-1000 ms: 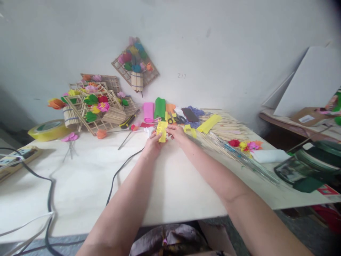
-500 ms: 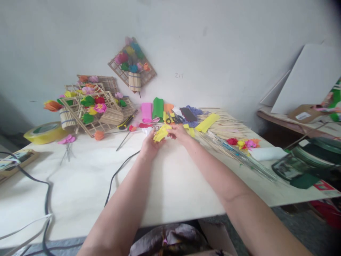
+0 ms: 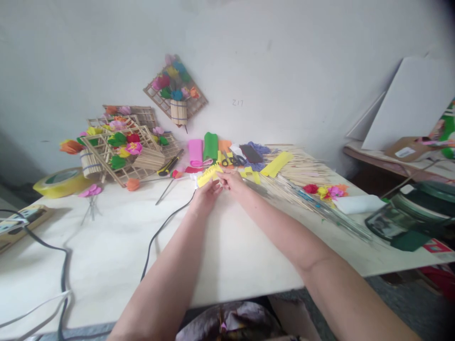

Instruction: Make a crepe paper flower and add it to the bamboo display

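A small yellow paper strip with a fringed upper edge is held between my two hands above the white table. My left hand grips it from below, fingers curled. At its right end, my right hand pinches the strip. Just beyond my hands lie scissors and cut yellow paper pieces. A larger yellow sheet rests on thin wooden sticks to the right.
Stick frames with paper flowers and a tape roll stand at left. Pink and green paper lie at the back. A black cable crosses the table. At right are paper flowers and a dark green container.
The yellow strip has shifted slightly left and turned so its fringe faces up, lying flatter between my fingers. My right hand has moved a little left. The view has shifted slightly.
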Action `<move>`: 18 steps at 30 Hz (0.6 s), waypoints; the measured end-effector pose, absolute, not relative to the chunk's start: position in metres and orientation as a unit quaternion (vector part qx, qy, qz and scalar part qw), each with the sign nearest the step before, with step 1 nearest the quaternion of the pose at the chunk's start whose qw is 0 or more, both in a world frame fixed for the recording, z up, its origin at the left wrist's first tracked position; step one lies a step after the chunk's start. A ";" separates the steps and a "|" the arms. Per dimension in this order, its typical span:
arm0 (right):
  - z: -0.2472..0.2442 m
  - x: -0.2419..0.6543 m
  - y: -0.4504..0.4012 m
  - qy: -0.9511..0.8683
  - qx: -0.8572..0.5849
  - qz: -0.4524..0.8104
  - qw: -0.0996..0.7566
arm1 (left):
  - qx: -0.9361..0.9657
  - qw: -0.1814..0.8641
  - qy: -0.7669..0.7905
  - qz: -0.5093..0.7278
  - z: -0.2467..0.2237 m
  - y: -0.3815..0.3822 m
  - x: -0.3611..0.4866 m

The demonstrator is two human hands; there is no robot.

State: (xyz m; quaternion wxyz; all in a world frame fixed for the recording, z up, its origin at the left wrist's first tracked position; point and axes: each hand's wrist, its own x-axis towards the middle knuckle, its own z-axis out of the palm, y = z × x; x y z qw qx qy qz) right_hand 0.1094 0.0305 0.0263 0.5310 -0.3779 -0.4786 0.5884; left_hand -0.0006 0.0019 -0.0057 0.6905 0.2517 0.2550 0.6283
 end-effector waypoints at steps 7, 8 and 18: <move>0.027 0.112 0.033 -0.531 -0.453 0.522 0.490 | 0.222 0.623 0.280 0.695 -0.006 0.006 0.000; 0.028 0.115 0.039 -0.544 -0.469 0.499 0.484 | 0.220 0.618 0.281 0.701 -0.007 0.006 0.000; 0.052 0.143 0.123 -0.681 -0.678 0.056 0.272 | 0.252 0.610 0.304 0.687 -0.006 0.004 -0.001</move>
